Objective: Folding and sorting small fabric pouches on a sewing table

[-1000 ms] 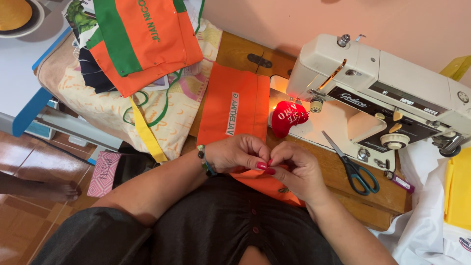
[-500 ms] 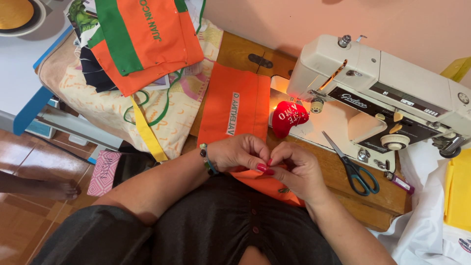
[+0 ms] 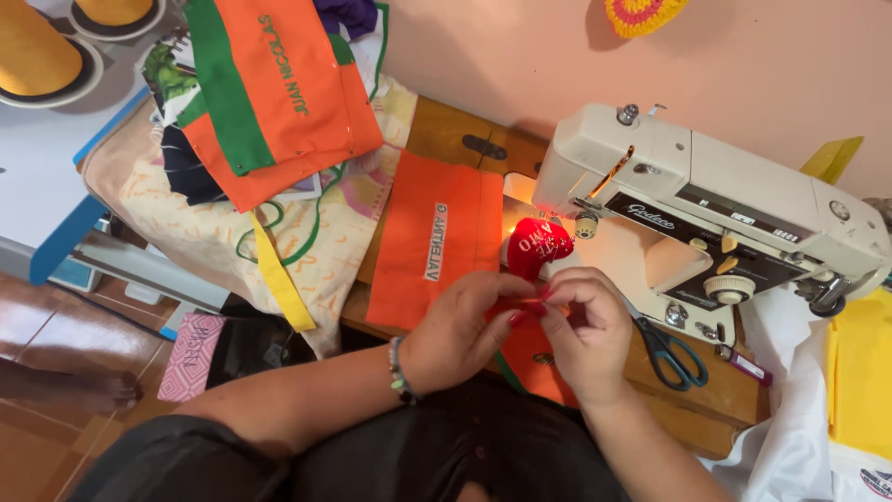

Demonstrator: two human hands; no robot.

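Between the pinched fingertips (image 3: 530, 311), whatever is held stays hidden.

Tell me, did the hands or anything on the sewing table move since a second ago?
Hardly anything. The left hand and right hand stay pinched together over the orange cloth, fingertips only shifting slightly. The red pincushion, scissors and sewing machine lie where they were.

Beside the glossy cream enamelled sewing machine (image 3: 715, 209) lie a matt orange cloth panel (image 3: 432, 237), a plush red heart-shaped pincushion (image 3: 536, 246), plastic-handled scissors (image 3: 671, 349) and the worn, smooth wooden tabletop (image 3: 455, 139).
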